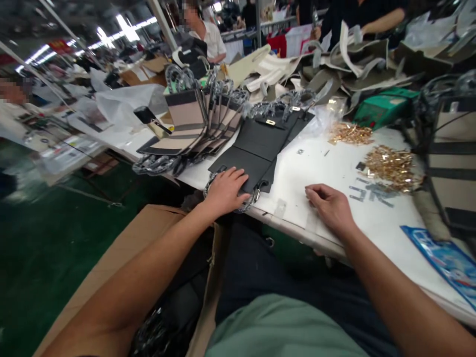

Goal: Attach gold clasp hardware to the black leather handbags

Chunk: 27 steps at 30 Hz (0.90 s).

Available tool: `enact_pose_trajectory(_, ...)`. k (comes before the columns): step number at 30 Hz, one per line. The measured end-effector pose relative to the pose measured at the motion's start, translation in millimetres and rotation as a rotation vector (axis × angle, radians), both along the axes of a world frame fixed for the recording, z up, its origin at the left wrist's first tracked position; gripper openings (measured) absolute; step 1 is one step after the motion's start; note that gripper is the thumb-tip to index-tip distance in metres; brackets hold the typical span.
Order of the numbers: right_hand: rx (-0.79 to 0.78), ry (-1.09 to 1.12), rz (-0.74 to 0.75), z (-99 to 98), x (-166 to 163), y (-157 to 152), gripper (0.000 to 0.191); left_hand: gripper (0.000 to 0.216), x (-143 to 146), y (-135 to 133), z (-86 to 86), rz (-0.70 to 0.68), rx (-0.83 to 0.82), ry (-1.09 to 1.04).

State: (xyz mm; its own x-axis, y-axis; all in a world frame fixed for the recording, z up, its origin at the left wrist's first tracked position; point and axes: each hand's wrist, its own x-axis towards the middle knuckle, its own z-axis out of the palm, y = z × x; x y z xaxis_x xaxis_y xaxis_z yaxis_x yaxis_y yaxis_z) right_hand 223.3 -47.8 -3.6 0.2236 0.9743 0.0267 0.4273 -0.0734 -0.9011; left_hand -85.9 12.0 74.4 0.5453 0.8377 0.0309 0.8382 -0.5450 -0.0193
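Observation:
My left hand (227, 191) lies with fingers spread on the near end of a black bag panel (253, 148), beside its plastic-wrapped handle. A gold clasp (270, 122) sits at the panel's far end. Over the white table to the right, my right hand (330, 206) has thumb and fingertips pressed together. Whatever it may hold is too small or hidden to make out. Just beyond that hand are some grey metal plates (379, 193) and a heap of small gold fittings (394, 168).
Beige-and-black bag panels (186, 116) are stacked at left. A green box (385, 106) and grey cut pieces (360, 64) lie farther back. More panels (453, 163) and a blue packet (442, 263) are at right. Below, an open carton (122, 253) stands beside my legs. Several people work beyond.

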Motion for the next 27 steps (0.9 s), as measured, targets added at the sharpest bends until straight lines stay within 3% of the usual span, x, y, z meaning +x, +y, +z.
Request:
enact_pose_trajectory(11,-0.013,0.039,-0.013,0.3,0.2,3.5,0.029,0.055,25.9,-3.6,-14.7,0.121,0.060,-0.130)
enact_pose_trajectory(27,-0.018,-0.005,0.027,2.4,-1.6,8.8,0.022,0.064,26.9,0.1,-36.1,0.110,0.084,-0.153)
